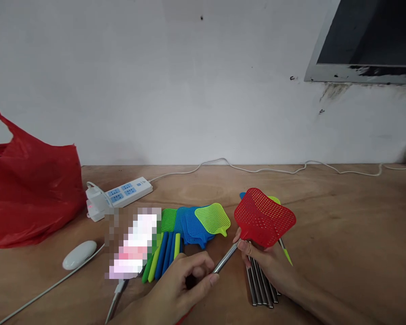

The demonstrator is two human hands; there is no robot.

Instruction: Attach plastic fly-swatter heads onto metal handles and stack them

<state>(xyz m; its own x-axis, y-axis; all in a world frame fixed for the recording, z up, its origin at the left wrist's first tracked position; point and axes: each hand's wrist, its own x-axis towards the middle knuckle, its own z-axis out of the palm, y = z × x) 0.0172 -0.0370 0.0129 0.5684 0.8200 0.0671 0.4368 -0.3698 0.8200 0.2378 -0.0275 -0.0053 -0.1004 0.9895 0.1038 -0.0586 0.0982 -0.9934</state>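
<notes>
A red fly swatter head (265, 219) with a perforated face is raised above the table, joined to a silver metal rod (226, 258). My right hand (269, 264) pinches it at the neck, where head and rod meet. Around the rod's lower end my left hand (181, 286) is closed; a bit of red shows beneath it, mostly hidden. Several loose metal rods (261, 286) lie under my right hand. Behind the red head, parts of a blue and a yellow-green swatter show, with a yellow-green handle tip (287, 257).
Left of centre lie a yellow-green swatter head (212, 217), blue heads (192, 225), a green head (169, 220) and several coloured handles (160, 259). Nearby are a pixelated bright screen (135, 246), a white mouse (79, 254), a power strip (128, 192) and a red bag (34, 194).
</notes>
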